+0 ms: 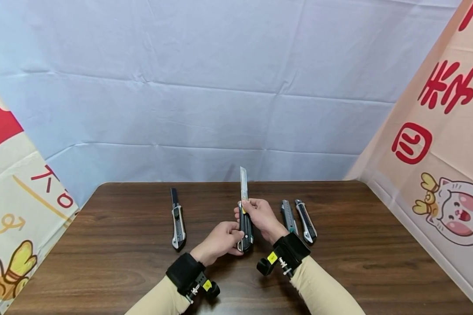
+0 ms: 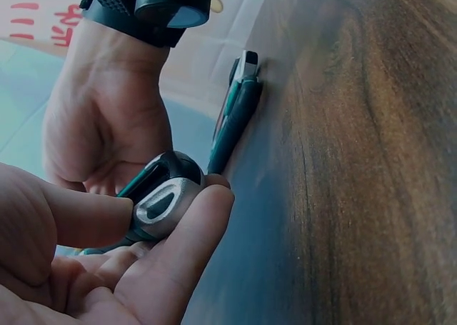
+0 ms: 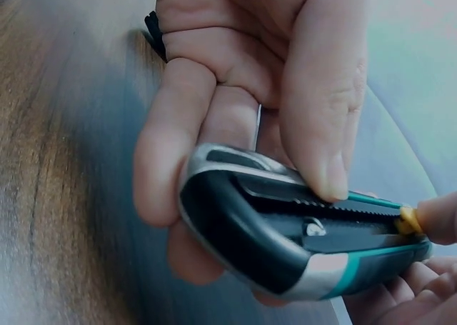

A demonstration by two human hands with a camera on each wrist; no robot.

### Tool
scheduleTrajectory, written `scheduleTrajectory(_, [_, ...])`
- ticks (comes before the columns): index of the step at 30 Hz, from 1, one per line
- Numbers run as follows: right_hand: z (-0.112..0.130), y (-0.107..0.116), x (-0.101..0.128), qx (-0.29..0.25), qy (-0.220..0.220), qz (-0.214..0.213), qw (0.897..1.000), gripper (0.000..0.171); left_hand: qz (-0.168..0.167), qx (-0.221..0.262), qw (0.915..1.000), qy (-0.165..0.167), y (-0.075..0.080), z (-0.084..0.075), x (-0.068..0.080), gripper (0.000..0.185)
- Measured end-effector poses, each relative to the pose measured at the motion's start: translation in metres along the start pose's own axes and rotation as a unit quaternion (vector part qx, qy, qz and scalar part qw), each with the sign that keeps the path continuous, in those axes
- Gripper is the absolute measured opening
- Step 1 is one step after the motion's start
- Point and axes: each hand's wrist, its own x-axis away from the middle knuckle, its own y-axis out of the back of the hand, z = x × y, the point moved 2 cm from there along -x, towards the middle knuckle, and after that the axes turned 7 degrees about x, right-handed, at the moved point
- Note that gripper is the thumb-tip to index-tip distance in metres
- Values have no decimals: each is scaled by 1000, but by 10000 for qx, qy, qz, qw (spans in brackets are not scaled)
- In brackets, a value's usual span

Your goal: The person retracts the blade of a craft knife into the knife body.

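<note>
Fingers of the left hand (image 1: 219, 240) are curling around the butt end of a black utility knife (image 1: 245, 227), thumb and forefinger pinching its silver end cap, as the left wrist view is showing close up (image 2: 166, 205). Fingers of the right hand (image 1: 261, 215) are closing on the same knife a little farther up the handle, the thumb tip pressing against the yellow slider (image 3: 408, 220) on its toothed track. Both hands are holding the knife just above the wooden table (image 1: 114, 258), near the middle of it, with the extended blade (image 1: 243, 184) pointing toward twelve o'clock. Black wrist straps are sitting on both forearms, nearest the viewer at about six o'clock.

Lying at about nine o'clock from the held knife, well apart from it, is another black and silver knife (image 1: 177, 221), its length also running toward twelve. Resting at about three o'clock, near the right hand, is a pair of knives (image 1: 298, 217), just beside each other; whether they are touching cannot be told. Hanging beyond the far edge of the table is a pale blue cloth backdrop (image 1: 220, 87), and printed cartoon banners (image 1: 437, 166) are flanking the table at both sides.
</note>
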Motion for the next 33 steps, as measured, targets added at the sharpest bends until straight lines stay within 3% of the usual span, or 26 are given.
scheduleTrajectory(33, [0, -1, 1, -29, 91, 306, 9995, 38, -38, -63, 10000, -52, 2, 0, 0, 36])
